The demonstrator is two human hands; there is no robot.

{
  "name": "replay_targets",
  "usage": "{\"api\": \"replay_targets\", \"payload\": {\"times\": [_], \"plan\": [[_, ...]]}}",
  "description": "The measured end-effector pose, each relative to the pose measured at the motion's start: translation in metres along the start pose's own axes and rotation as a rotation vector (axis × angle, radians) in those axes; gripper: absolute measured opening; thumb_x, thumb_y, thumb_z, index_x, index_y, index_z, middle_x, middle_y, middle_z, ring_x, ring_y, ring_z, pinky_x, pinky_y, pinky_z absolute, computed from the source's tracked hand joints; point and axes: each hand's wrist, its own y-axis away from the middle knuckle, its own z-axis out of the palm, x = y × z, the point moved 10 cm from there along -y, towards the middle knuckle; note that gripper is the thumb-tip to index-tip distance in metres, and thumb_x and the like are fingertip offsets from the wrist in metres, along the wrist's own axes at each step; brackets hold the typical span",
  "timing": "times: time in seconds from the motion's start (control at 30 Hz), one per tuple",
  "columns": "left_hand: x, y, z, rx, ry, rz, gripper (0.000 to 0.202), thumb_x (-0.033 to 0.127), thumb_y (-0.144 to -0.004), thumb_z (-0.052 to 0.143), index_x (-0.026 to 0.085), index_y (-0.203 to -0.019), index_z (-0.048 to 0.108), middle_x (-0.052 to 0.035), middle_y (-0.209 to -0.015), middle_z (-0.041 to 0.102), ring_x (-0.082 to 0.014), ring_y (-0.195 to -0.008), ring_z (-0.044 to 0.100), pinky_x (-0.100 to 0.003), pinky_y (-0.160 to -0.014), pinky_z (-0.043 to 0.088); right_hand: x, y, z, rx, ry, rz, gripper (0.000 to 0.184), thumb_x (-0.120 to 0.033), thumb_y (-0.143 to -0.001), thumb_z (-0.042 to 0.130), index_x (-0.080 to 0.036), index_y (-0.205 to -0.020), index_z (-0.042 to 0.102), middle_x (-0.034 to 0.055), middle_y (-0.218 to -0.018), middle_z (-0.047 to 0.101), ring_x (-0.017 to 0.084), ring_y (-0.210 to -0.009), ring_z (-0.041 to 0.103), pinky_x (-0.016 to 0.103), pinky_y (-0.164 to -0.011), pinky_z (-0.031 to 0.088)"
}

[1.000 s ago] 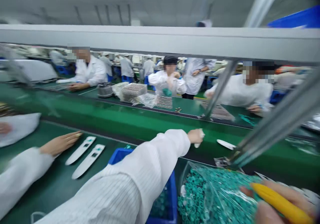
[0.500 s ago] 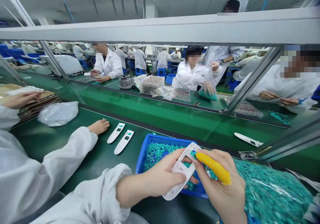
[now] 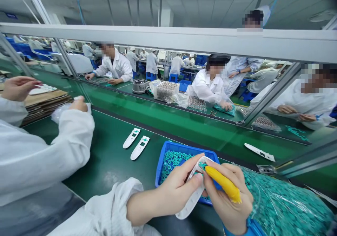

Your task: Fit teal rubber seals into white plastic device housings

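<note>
My left hand [image 3: 175,188] is closed round a long white plastic shell [image 3: 189,205], held tilted above the blue bin's front side. A small teal ring part [image 3: 202,165] sits at the shell's upper end. My right hand [image 3: 229,197] pinches there, thumb and index fingertip against the teal part; a yellow finger cot [image 3: 223,183] covers that index finger. Under both hands stands a blue bin [image 3: 158,169] with many loose teal rings [image 3: 172,158]. The shell's window is partly hidden by my left thumb.
Two white shells with teal parts [image 3: 140,148] lie left of the bin; another white shell [image 3: 259,152] lies far right. A clear bag of teal parts [image 3: 286,197] bulges on the right. A co-worker's sleeves [image 3: 71,137] reach in at left. A metal frame [image 3: 273,92] rises ahead.
My left thumb has moved up the shell, and my fingers have closed in around its upper end. The co-worker's hand at left has drawn back from the two shells to the plastic bag.
</note>
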Motion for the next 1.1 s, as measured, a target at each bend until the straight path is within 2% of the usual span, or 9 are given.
{"api": "replay_targets", "payload": {"times": [0.1,0.23,0.33,0.47,0.57,0.67,0.73,0.87,1.1], "plan": [[0.004,0.000,0.000,-0.003,-0.025,-0.012,0.049,0.041,-0.092,0.043,0.026,-0.139,0.037,-0.0087,-0.109,0.063,-0.0186,-0.085,0.066,-0.033,-0.077,0.057,-0.001,0.001,0.000,0.027,-0.028,-0.009,0.036,-0.012,-0.077,0.066,-0.029,-0.109,0.061,0.0027,-0.088,0.062,0.017,-0.074,0.055,0.031,-0.059,0.049],[0.009,-0.001,-0.011,0.085,-0.095,0.006,0.040,0.039,-0.092,0.047,0.025,-0.129,0.047,-0.0070,-0.113,0.060,-0.0188,-0.102,0.058,-0.029,-0.085,0.051,-0.009,-0.002,0.005,0.002,0.027,-0.044,0.029,-0.013,-0.079,0.066,-0.025,-0.105,0.061,0.0032,-0.086,0.063,0.018,-0.079,0.054,0.031,-0.065,0.050],[0.005,-0.002,-0.021,0.162,-0.081,0.016,0.032,0.039,-0.091,0.048,0.022,-0.117,0.054,-0.0047,-0.099,0.062,-0.0141,-0.087,0.059,-0.026,-0.079,0.049,-0.014,-0.002,0.008,-0.016,0.042,-0.045,0.027,-0.014,-0.078,0.065,-0.023,-0.103,0.059,0.0038,-0.087,0.062,0.020,-0.086,0.053,0.034,-0.074,0.050],[-0.004,-0.005,-0.021,0.165,0.045,-0.016,0.028,0.041,-0.090,0.050,0.020,-0.109,0.055,-0.0013,-0.082,0.060,-0.0094,-0.068,0.056,-0.021,-0.064,0.048,0.008,0.006,0.013,-0.030,-0.141,0.200,0.036,-0.020,-0.080,0.062,-0.023,-0.115,0.054,0.0085,-0.109,0.057,0.022,-0.101,0.056,0.038,-0.084,0.051],[-0.004,-0.007,-0.017,0.143,0.111,-0.011,0.027,0.040,-0.091,0.049,0.021,-0.110,0.053,-0.0020,-0.086,0.062,-0.0105,-0.070,0.060,-0.024,-0.066,0.051,0.027,0.018,0.032,-0.133,-0.421,0.437,0.034,-0.025,-0.088,0.054,-0.026,-0.121,0.054,0.0084,-0.112,0.062,0.021,-0.095,0.063,0.034,-0.076,0.056],[0.001,-0.006,-0.021,0.158,-0.050,0.044,0.026,0.037,-0.093,0.045,0.021,-0.111,0.053,-0.0038,-0.087,0.064,-0.0127,-0.073,0.062,-0.025,-0.067,0.052,0.033,0.027,0.052,-0.258,-0.553,0.573,0.025,-0.030,-0.089,0.054,-0.026,-0.111,0.064,0.0045,-0.089,0.072,0.018,-0.073,0.069,0.026,-0.059,0.057],[0.009,-0.004,-0.025,0.190,-0.258,0.115,0.026,0.034,-0.094,0.043,0.020,-0.113,0.054,-0.0047,-0.084,0.065,-0.0140,-0.073,0.063,-0.025,-0.066,0.051,0.035,0.028,0.053,-0.237,-0.548,0.612,0.021,-0.032,-0.087,0.056,-0.026,-0.102,0.069,0.0029,-0.081,0.074,0.017,-0.068,0.069,0.023,-0.056,0.056],[0.025,0.001,-0.027,0.223,-0.549,0.273,0.027,0.026,-0.093,0.041,0.015,-0.114,0.054,-0.0052,-0.074,0.066,-0.0171,-0.075,0.065,-0.026,-0.068,0.051,0.037,0.027,0.053,-0.172,-0.565,0.651,0.020,-0.032,-0.086,0.058,-0.027,-0.099,0.072,0.0015,-0.081,0.075,0.015,-0.068,0.069,0.020,-0.061,0.057],[0.031,0.004,-0.027,0.251,-0.616,0.337,0.025,0.021,-0.093,0.041,0.016,-0.115,0.052,-0.0071,-0.088,0.071,-0.0149,-0.074,0.066,-0.023,-0.066,0.051,0.035,0.032,0.060,-0.163,-0.660,0.644,0.020,-0.032,-0.088,0.056,-0.028,-0.100,0.072,0.0021,-0.086,0.075,0.017,-0.073,0.070,0.021,-0.060,0.056]]}}
